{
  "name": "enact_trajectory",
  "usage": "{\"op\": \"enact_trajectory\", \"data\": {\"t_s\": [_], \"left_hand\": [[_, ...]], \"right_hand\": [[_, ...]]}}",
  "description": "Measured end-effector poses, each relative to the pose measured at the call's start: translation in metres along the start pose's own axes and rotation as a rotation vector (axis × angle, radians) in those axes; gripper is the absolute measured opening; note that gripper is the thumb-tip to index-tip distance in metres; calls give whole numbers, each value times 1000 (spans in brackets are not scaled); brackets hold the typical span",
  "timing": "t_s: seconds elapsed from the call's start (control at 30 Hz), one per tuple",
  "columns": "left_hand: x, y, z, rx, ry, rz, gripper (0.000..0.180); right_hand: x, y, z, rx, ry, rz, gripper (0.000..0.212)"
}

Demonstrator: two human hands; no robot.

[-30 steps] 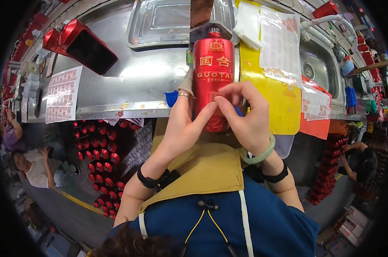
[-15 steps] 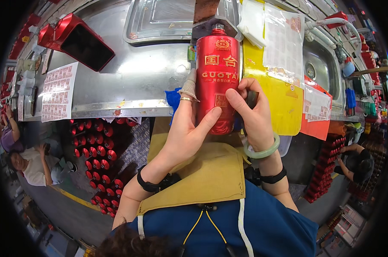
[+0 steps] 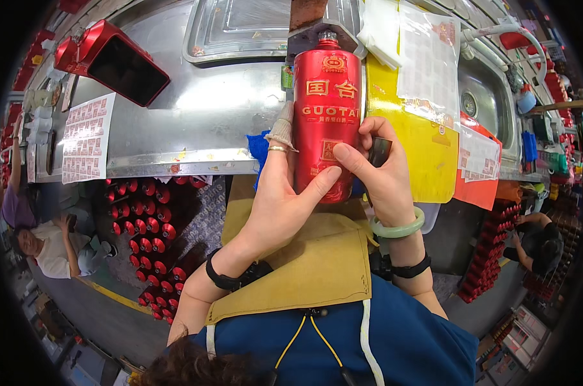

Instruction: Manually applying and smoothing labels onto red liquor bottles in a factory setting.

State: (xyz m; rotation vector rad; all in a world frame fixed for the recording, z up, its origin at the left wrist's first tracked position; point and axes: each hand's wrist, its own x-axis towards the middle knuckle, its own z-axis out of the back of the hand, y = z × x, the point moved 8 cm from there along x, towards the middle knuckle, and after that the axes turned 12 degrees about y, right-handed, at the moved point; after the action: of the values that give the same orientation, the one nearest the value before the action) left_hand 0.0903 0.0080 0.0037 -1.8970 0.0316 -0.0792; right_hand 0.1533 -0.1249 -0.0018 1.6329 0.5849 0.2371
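A red liquor bottle (image 3: 327,96) with gold print and a capless-looking threaded neck lies between my hands at the bench edge, its neck pointing away from me. My left hand (image 3: 288,190) is wrapped along its left side, the thumb across the lower front and cloth covers on some fingers. With its thumb, my right hand (image 3: 385,174) presses the edge of a small square label (image 3: 331,150) on the bottle's lower front. A dark handle-like piece (image 3: 379,152) sits among the right fingers; its other end is hidden.
Beyond is a metal bench (image 3: 221,90) with a tray (image 3: 240,35). Left are a sticker sheet (image 3: 89,138) and a phone (image 3: 129,71) against a red box. Right are a yellow board (image 3: 426,174), plastic-covered sheets (image 3: 426,64) and a sink (image 3: 484,96). Red bottles (image 3: 153,225) stand lower left; people sit both sides.
My right thumb has slid down and slightly left onto the label's edge. My left thumb has shifted slightly right and down. The bottle stays nearly in place.
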Motion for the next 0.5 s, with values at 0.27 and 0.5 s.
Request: {"op": "enact_trajectory", "data": {"t_s": [0.27,0.5], "left_hand": [[-1,0,-1,-5,11,0,86],[1,1,-1,-37,-10,-16,88]], "right_hand": [[1,-5,3,-28,-2,-41,45],[1,-5,3,-8,-15,-44,44]]}}
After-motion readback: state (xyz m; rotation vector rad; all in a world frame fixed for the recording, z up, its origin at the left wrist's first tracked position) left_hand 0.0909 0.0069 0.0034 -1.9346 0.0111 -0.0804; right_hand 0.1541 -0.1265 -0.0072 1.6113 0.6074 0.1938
